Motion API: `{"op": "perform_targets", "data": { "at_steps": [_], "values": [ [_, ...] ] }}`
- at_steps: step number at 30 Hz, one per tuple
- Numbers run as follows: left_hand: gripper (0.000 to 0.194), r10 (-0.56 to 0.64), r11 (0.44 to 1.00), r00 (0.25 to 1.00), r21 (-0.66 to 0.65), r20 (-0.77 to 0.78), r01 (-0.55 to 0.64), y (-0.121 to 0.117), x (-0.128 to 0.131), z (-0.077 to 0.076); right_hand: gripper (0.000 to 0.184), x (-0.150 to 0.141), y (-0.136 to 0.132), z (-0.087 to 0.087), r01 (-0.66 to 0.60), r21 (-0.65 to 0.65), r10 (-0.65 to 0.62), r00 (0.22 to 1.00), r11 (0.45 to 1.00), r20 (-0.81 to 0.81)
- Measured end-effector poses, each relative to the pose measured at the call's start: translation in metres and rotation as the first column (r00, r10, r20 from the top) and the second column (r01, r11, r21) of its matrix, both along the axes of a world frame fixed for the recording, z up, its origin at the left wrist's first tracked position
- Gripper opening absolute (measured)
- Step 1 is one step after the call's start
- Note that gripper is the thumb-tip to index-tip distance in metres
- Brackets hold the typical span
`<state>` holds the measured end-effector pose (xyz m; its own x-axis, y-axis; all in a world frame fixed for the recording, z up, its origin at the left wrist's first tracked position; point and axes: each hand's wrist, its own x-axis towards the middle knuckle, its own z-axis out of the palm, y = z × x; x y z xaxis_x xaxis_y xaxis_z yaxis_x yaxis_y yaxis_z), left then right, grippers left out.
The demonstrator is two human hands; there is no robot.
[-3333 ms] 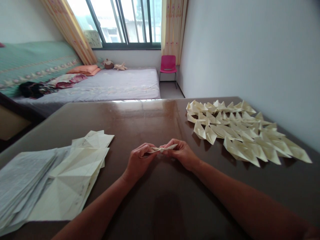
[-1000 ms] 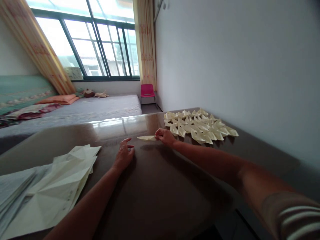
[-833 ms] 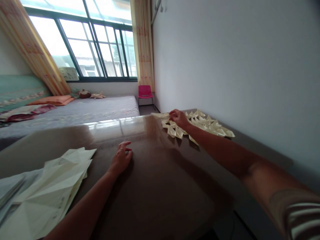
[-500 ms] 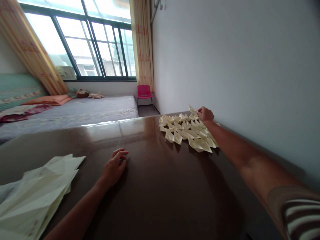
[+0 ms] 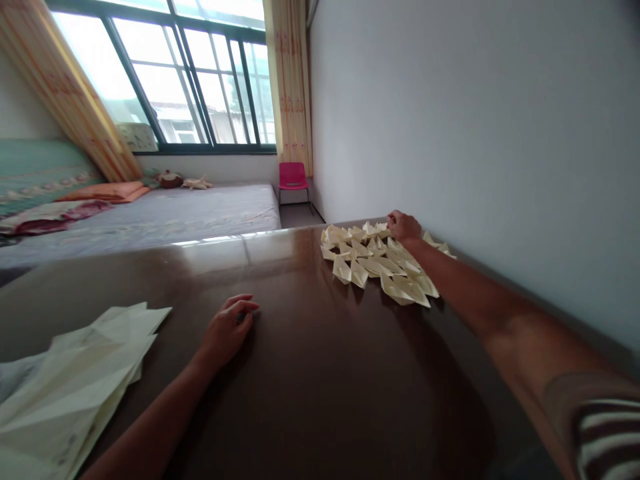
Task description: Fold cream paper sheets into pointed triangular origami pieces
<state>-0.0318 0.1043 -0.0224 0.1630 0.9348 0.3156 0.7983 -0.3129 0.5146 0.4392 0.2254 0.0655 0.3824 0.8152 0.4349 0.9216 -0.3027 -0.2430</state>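
Note:
Folded cream paper boats [image 5: 377, 263] stand close together in a cluster at the far right of the brown table. My right hand [image 5: 404, 228] is over the back edge of this cluster, its fingers bent and pressed together. Whatever is between those fingertips is hidden by the hand. Nearer the middle, my left hand [image 5: 231, 328] rests on the tabletop with loosely curved fingers apart, holding nothing. Left of it lies a stack of creased cream paper sheets [image 5: 85, 380], cut off by the picture's edge.
The glossy brown table [image 5: 310, 373] fills the foreground and meets a pale wall [image 5: 475, 120] along its right side. Beyond its far edge are a bed [image 5: 215, 210] and a pink chair [image 5: 293, 176]. A window [image 5: 200, 87] with curtains is behind them.
My right hand has moved slightly left and down to the boats; the paper boat that stuck out from its fingers no longer shows there. The left hand stays put. The view has tilted slightly downward.

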Motion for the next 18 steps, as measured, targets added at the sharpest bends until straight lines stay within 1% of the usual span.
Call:
{"op": "perform_targets", "data": {
  "at_steps": [2,3,4,5,6,7,9,10,11,12,13,15,16,18],
  "values": [
    [0.026,-0.001,1.0,1.0,0.006,-0.009,0.002,-0.003,0.003,0.003,0.036,-0.027,-0.019,-0.002,-0.092,0.003,0.092,0.996,0.996,-0.003],
    [0.025,-0.001,1.0,1.0,0.02,-0.024,0.002,-0.005,0.005,0.004,0.036,-0.045,-0.03,-0.005,-0.216,0.005,0.216,0.976,0.976,-0.013],
    [0.025,-0.011,1.0,0.998,0.027,-0.057,0.013,-0.008,0.008,0.005,0.035,-0.066,-0.043,-0.01,-0.364,-0.009,0.363,0.931,0.932,-0.028],
    [0.025,-0.009,1.0,0.997,0.026,-0.077,0.011,-0.011,0.01,0.006,0.033,-0.089,-0.057,-0.016,-0.504,-0.044,0.502,0.863,0.863,-0.049],
    [0.024,-0.004,1.0,0.996,0.025,-0.094,0.007,-0.013,0.013,0.007,0.031,-0.112,-0.073,-0.022,-0.627,-0.086,0.624,0.779,0.774,-0.068],
    [0.025,0.001,1.0,0.993,0.023,-0.115,0.002,-0.016,0.016,0.007,0.029,-0.135,-0.09,-0.028,-0.722,-0.12,0.719,0.691,0.682,-0.073],
    [0.026,0.002,1.0,0.986,0.017,-0.165,0.0,-0.021,0.021,0.01,0.023,-0.174,-0.124,-0.04,-0.835,-0.142,0.839,0.542,0.532,-0.05],
    [0.027,-0.009,1.0,0.981,0.009,-0.192,0.011,-0.023,0.022,0.012,0.022,-0.189,-0.139,-0.045,-0.883,-0.144,0.888,0.457,0.447,-0.045],
    [0.029,-0.024,1.0,0.976,-0.004,-0.218,0.024,-0.026,0.023,0.015,0.021,-0.202,-0.151,-0.049,-0.914,-0.145,0.92,0.389,0.379,-0.045],
    [0.03,-0.058,0.998,0.968,-0.027,-0.243,0.053,-0.028,0.021,0.018,0.02,-0.211,-0.161,-0.052,-0.93,-0.166,0.94,0.338,0.327,-0.042],
    [0.03,-0.093,0.995,0.959,-0.056,-0.266,0.081,-0.031,0.017,0.023,0.018,-0.218,-0.169,-0.054,-0.935,-0.182,0.949,0.315,0.306,-0.024],
    [0.032,-0.125,0.989,0.943,-0.113,-0.307,0.094,-0.039,0.0,0.034,0.016,-0.223,-0.176,-0.057,-0.932,-0.202,0.951,0.308,0.301,-0.002],
    [0.036,-0.098,0.99,0.94,-0.126,-0.328,0.059,-0.044,-0.013,0.04,0.016,-0.223,-0.178,-0.058,-0.93,-0.204,0.95,0.312,0.306,0.003],
    [0.046,0.024,0.989,0.926,-0.128,-0.377,-0.078,-0.057,-0.046,0.05,0.017,-0.22,-0.178,-0.06,-0.933,-0.199,0.951,0.308,0.3,-0.01]
  ]
}}
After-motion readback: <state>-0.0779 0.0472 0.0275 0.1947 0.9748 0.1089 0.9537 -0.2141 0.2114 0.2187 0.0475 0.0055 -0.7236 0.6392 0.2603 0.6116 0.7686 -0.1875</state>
